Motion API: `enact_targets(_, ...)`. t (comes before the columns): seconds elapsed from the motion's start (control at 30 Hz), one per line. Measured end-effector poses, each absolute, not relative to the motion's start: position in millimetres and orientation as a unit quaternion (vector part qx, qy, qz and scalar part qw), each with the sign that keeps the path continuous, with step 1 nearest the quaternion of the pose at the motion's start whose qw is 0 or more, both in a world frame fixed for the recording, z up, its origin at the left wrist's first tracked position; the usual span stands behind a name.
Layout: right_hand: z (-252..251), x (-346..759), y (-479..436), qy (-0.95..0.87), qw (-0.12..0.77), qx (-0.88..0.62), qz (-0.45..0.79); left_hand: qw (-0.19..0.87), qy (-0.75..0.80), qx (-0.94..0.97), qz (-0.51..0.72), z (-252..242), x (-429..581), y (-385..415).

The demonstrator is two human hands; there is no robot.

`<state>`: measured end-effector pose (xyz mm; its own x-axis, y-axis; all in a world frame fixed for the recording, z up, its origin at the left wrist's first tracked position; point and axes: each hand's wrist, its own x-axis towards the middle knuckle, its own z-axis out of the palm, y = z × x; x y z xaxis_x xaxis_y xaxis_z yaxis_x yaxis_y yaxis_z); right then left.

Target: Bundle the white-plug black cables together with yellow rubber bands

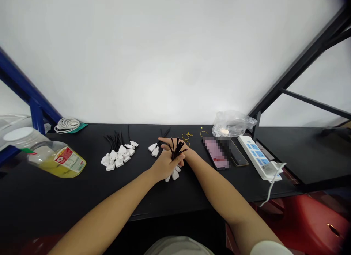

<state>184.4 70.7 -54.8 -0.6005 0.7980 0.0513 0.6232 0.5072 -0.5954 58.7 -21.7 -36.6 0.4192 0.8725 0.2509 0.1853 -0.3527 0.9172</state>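
My left hand [163, 163] is closed around a bundle of thin black cables [177, 147]. Their loose ends fan out above the fist, and white plastic connectors [174, 174] hang below it. My right hand [184, 149] reaches leftward behind the bundle. One finger is stretched out over the black leads of two white connectors [155, 151] on the tabletop; its other fingers are partly hidden, so contact with the leads is unclear. To the left lies a pile of similar white connectors [116, 158] with black cable tails.
Left on the black table [142, 196] are a jar of yellow liquid [65, 160] and a coiled white cable [67, 125]. Yellow ties [185, 136], two phones [216, 154] [237, 152], a plastic bag [233, 123] and a power strip [256, 156] lie right.
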Motion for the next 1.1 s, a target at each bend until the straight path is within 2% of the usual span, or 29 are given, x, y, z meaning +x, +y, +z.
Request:
enact_targets(0.07, -52.9, 179.9, 67.8, -0.867, 0.126, -0.419, 0.237, 0.425, 0.365, 0.734, 0.384, -35.7, 58.8, -22.6)
enact_targets(0.27, -41.6, 199.7, 65.8, -0.865, 0.094, -0.443, 0.216, 0.417, 0.378, 0.735, 0.378, -38.9, 57.6, -22.2)
enact_targets(0.67, -41.3, 215.1, 63.8, -0.82, 0.087, -0.554, 0.115, 0.416, 0.389, 0.734, 0.37, -36.8, 56.4, -24.9)
enact_targets(0.77, -43.1, 218.3, 65.3, -0.788, 0.153, -0.59, 0.093, 0.41, 0.394, 0.733, 0.374, -36.3, 56.2, -24.2)
enact_targets(0.83, -44.4, 222.9, 68.2, -0.76, 0.237, -0.595, 0.108, 0.397, 0.398, 0.73, 0.389, -36.7, 56.1, -23.3)
enact_targets(0.97, -45.6, 229.9, 72.1, -0.711, 0.429, -0.521, 0.196, 0.376, 0.414, 0.712, 0.424, -39.7, 55.6, -21.5)
enact_targets(1.1, -42.5, 229.9, 69.3, -0.656, 0.528, -0.457, 0.287, 0.375, 0.424, 0.699, 0.437, -40.6, 55.2, -20.9)
